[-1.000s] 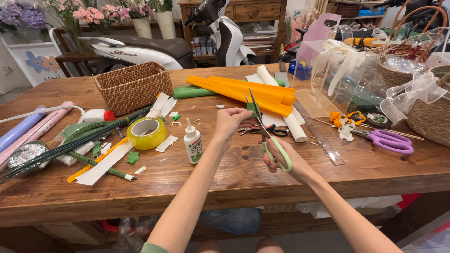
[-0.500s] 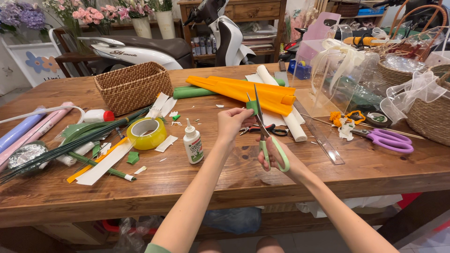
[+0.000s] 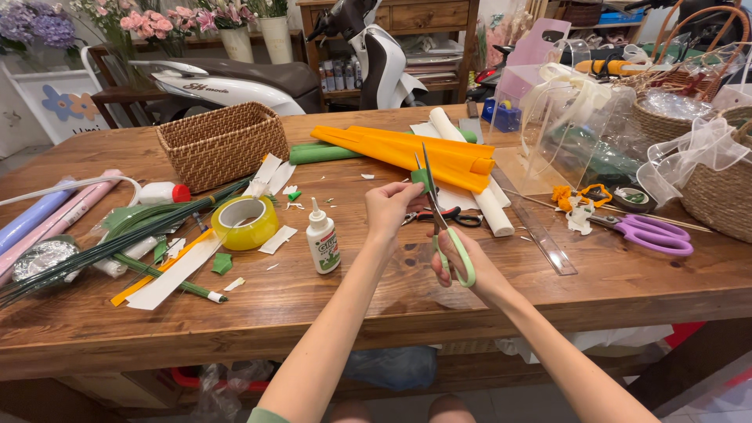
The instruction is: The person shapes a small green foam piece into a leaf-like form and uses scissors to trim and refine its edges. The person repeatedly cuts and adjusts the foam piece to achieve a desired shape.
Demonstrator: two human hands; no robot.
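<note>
Pinching a small green paper scrap (image 3: 421,179) in our left hand (image 3: 389,208), we grip green-handled scissors (image 3: 443,227) in our right hand (image 3: 464,265), blades open around it above the wooden table (image 3: 376,301), near the glue bottle (image 3: 322,242); short, steady snips look wisest.

Green plastic handles and glossy metal blades make up the scissors (image 3: 442,219). Left of them stand a smooth plastic glue bottle (image 3: 322,246) and shiny tape roll (image 3: 244,222) on the matt, grained wooden table (image 3: 376,298).
</note>
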